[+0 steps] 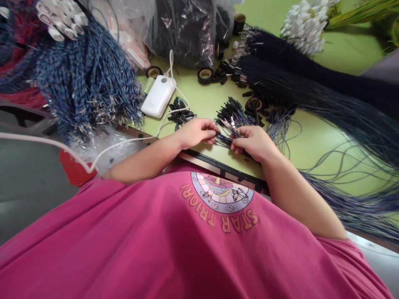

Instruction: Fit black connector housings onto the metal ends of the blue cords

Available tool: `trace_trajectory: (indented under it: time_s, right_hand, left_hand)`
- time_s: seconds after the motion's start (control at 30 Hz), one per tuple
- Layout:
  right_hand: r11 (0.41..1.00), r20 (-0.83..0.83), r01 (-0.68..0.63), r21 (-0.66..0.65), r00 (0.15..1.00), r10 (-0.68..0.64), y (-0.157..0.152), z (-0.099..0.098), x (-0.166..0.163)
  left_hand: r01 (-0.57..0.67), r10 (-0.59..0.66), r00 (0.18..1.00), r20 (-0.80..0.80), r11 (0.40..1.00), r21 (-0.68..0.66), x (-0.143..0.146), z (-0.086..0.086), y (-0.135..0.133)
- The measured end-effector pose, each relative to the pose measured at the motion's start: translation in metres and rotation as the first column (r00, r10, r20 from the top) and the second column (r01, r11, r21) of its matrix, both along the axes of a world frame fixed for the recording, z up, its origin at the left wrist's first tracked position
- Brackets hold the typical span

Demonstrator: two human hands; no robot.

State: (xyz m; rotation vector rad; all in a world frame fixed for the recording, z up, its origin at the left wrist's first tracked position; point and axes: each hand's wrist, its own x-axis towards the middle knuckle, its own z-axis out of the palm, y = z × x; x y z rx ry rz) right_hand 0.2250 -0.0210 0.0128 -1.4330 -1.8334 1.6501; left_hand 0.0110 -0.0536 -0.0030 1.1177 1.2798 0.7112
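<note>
My left hand [199,132] and my right hand [253,142] meet at the near edge of a green table [311,141]. Both are closed in a pinch on thin dark blue wires [226,139] with metal terminals at their tips. Just beyond my fingers lies a small bunch of wires fitted with black connectors [232,112]. Loose black connector housings [180,113] sit to the left of that bunch. The wires trail off to the right across the table.
A white power bank [158,95] with a white cable lies at the left. A big bundle of blue twisted wires [90,79] hangs over the left edge. Long dark wire bundles [311,83], tape rolls [205,75], a black plastic bag [187,29] and white connectors [305,25] lie farther back.
</note>
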Motion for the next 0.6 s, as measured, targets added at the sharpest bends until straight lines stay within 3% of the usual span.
trace_trajectory:
  time_s: [0.23,0.47,0.6]
  right_hand:
    - [0.998,0.04,0.012,0.06,0.999,-0.014,-0.002,0.001,0.0]
    - [0.998,-0.021,0.059,-0.006,0.998,-0.059,0.0,-0.005,0.003]
    - [0.996,-0.078,0.078,-0.052,0.994,-0.082,0.001,-0.005,0.002]
  left_hand:
    - [-0.05,0.052,0.995,0.088,0.998,-0.027,0.014,-0.004,0.004]
    - [-0.109,0.126,0.971,0.203,0.989,-0.096,0.019,-0.009,0.004]
    - [-0.108,0.121,0.966,0.227,0.992,-0.073,0.016,-0.016,0.005]
